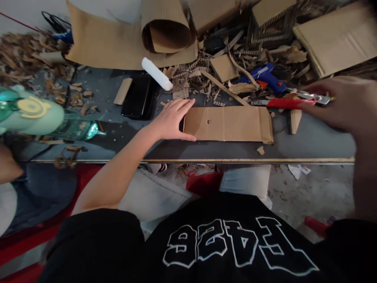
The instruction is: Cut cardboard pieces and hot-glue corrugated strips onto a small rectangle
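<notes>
Gray tabletop (324, 143), cardboard piece (241, 124) under left hand (172, 120), thumb and fingers spread wide.

Before me I see a blue glue gun (272, 80) with an orange trigger, a plain brown cardboard strip (238, 125) and my black shirt (235, 236) with white-outlined lettering.

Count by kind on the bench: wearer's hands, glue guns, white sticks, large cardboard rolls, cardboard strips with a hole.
Hands (left hand, right hand): 2
Blue glue gun: 1
White stick: 1
Large cardboard roll: 1
Holed cardboard strip: 1
Total: 6
Blue object upper left: unclear, uncounted.
</notes>
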`<state>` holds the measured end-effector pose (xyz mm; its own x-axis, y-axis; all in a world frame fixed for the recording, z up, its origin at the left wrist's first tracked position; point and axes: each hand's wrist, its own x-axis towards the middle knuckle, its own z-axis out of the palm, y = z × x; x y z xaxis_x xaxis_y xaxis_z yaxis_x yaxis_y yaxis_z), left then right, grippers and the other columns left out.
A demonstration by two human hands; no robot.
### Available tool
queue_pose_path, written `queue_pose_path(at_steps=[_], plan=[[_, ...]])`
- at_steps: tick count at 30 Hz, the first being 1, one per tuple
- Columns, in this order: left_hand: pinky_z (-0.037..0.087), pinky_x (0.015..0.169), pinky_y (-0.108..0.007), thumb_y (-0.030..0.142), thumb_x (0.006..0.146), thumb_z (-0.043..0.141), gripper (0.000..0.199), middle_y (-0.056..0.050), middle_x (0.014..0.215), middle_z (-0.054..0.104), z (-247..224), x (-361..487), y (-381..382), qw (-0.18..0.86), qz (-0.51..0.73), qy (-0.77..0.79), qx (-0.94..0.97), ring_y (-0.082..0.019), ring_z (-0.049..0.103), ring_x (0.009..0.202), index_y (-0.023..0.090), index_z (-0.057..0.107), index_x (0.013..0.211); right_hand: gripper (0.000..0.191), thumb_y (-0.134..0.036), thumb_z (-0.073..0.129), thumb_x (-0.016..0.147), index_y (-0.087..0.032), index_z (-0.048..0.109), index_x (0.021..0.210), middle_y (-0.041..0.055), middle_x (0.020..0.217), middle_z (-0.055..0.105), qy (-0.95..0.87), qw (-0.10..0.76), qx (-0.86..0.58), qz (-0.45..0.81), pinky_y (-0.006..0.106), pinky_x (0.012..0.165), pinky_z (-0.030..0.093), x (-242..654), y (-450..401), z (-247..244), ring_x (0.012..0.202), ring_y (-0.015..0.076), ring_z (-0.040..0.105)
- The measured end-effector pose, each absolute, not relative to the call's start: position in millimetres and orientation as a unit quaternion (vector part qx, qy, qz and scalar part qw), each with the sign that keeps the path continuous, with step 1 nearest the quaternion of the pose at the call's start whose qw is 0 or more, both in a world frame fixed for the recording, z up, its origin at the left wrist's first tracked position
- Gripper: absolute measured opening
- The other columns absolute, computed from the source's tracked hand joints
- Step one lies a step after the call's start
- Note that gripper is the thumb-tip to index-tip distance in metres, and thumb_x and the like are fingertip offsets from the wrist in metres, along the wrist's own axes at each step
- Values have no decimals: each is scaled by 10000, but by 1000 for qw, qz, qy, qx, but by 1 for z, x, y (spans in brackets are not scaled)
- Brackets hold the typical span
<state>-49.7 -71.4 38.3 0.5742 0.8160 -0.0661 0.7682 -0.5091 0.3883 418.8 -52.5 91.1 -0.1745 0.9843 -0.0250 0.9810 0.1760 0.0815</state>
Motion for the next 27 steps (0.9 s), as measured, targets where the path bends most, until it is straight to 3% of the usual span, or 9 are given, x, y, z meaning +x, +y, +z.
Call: queue_pose_path(at_steps=[2, 7, 12, 17, 21, 25, 27], plan=[[196, 1250, -661, 898, 606, 687, 1307, -196, 1645, 312, 38, -52, -70, 189, 80, 456, 866, -490, 267, 1507, 244, 214, 1634, 493, -410, 552, 953, -146, 619, 1363, 169, 1302, 662, 813, 72, 578, 19, 342, 1001, 385, 382, -54, 94, 1198, 222, 564], [221, 1242, -667, 856, 636, 714, 1216, -200, 1601, 377, 44, -47, -78, 159, 102, 454, 871, -473, 319, 1482, 238, 313, 1603, 453, -292, 513, 919, -78, 624, 1303, 223, 1293, 645, 823, 133, 543, 98, 375, 991, 355, 352, -52, 84, 1163, 265, 553], [181, 1279, -617, 835, 644, 727, 1261, -176, 1674, 284, 48, -42, -81, 174, 101, 444, 873, -456, 255, 1532, 236, 223, 1632, 424, -283, 401, 943, -51, 631, 1213, 269, 1164, 668, 780, 127, 611, 56, 385, 847, 379, 343, -54, 97, 1038, 268, 599], [189, 1269, -615, 800, 626, 765, 1317, -161, 1692, 253, 37, -55, -67, 219, 107, 441, 864, -444, 229, 1551, 274, 121, 1647, 505, -341, 259, 1015, -56, 530, 1332, 290, 1172, 656, 729, 38, 681, 59, 411, 745, 327, 324, -58, 111, 940, 263, 641], [185, 1245, -658, 764, 577, 817, 1389, -166, 1656, 333, 25, -59, -60, 253, 112, 413, 868, -450, 260, 1534, 289, 72, 1650, 518, -441, 297, 1042, -134, 454, 1428, 210, 1074, 701, 781, -14, 623, 31, 381, 729, 344, 299, -58, 116, 888, 257, 657], [165, 1247, -664, 756, 535, 842, 1433, -163, 1629, 377, 21, -56, -60, 253, 117, 412, 868, -442, 279, 1523, 288, 70, 1648, 436, -468, 375, 1032, -234, 561, 1349, 136, 1218, 689, 858, 51, 510, -11, 364, 766, 382, 263, -53, 122, 1026, 289, 649], [167, 1244, -670, 760, 510, 851, 1459, -172, 1623, 375, 22, -55, -61, 247, 118, 416, 867, -452, 277, 1519, 281, 73, 1648, 426, -498, 376, 1033, -231, 631, 1245, 117, 1179, 700, 879, 93, 467, -18, 363, 763, 390, 244, -49, 122, 995, 294, 654]])
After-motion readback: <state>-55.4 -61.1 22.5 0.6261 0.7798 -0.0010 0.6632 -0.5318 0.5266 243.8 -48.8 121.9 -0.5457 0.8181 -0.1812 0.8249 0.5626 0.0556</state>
